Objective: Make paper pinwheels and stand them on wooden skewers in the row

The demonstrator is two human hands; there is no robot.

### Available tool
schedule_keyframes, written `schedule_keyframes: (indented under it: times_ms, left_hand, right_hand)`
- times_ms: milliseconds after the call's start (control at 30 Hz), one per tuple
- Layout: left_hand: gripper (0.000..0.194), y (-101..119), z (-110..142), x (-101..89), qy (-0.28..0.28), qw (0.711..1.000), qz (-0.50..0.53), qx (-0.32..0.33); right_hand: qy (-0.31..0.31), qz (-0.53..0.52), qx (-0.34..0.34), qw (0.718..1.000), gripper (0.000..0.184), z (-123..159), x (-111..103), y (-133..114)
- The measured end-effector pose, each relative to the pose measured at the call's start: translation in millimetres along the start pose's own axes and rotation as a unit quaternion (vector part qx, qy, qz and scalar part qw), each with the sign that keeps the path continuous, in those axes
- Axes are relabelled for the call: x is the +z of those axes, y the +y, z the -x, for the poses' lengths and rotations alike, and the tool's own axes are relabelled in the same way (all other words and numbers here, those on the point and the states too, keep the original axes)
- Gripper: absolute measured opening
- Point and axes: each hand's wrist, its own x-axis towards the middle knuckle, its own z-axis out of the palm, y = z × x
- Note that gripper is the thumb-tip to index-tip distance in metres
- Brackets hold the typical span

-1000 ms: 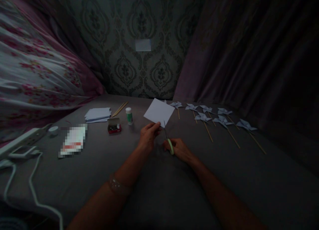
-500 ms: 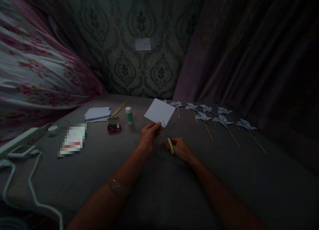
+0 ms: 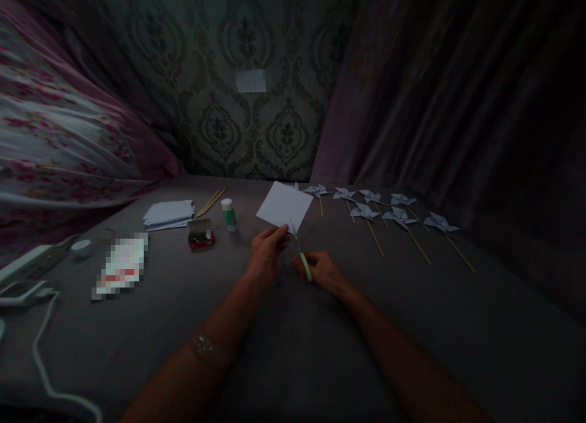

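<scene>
A square white sheet of paper [image 3: 284, 206] is pinched at its near corner by my left hand [image 3: 268, 247], thumb on top. My right hand [image 3: 321, 270] is closed on a pair of scissors [image 3: 305, 265] with light green handles. The scissor blades point up and away, lying at the paper's near corner beside my left thumb. Whether they cut into the sheet is too dark to tell. Behind and to the right, several paper pinwheels [image 3: 399, 217] on wooden sticks lie on the cloth.
On the left of the grey cloth-covered surface [image 3: 192, 307] are a stack of white paper [image 3: 169, 214], wooden sticks [image 3: 211, 202], a green glue stick [image 3: 228, 215], and an opened small red box [image 3: 201, 238]. A power strip [image 3: 41, 261] with white cables lies at the far left.
The whole view has shifted slightly, so things appear further left. Both hands keep their hold on the paper and scissors, with little change between them.
</scene>
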Motion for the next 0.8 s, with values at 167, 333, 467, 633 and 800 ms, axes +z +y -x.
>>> schedule_keyframes:
  times_ms: [167, 333, 467, 633, 800]
  left_hand:
    - [0.028, 0.7, -0.1, 1.2, 0.007, 1.0, 0.003, -0.004]
    - [0.031, -0.7, -0.9, 0.2, -0.007, 1.0, -0.004, 0.011]
    - [0.03, -0.6, -0.8, -0.4, 0.002, 1.0, -0.001, 0.006]
    - [0.026, 0.5, 0.2, -0.1, 0.003, 1.0, -0.003, 0.008]
    - [0.03, -0.9, -0.4, -1.4, -0.014, 1.0, -0.002, 0.011]
  right_hand:
    - [0.005, 0.002, 0.01, 1.0, 0.046, -0.5, -0.1, 0.4]
    - [0.003, 0.007, 0.015, 1.0, 0.048, -2.8, 0.1, 4.3]
    - [0.01, 0.027, 0.021, 0.999, 0.048, -2.5, 0.1, 5.9]
    - [0.009, 0.036, 0.017, 0.999, 0.048, -1.7, 0.2, 6.4]
    - [0.014, 0.027, 0.024, 0.999, 0.048, -1.7, 1.1, 4.1]
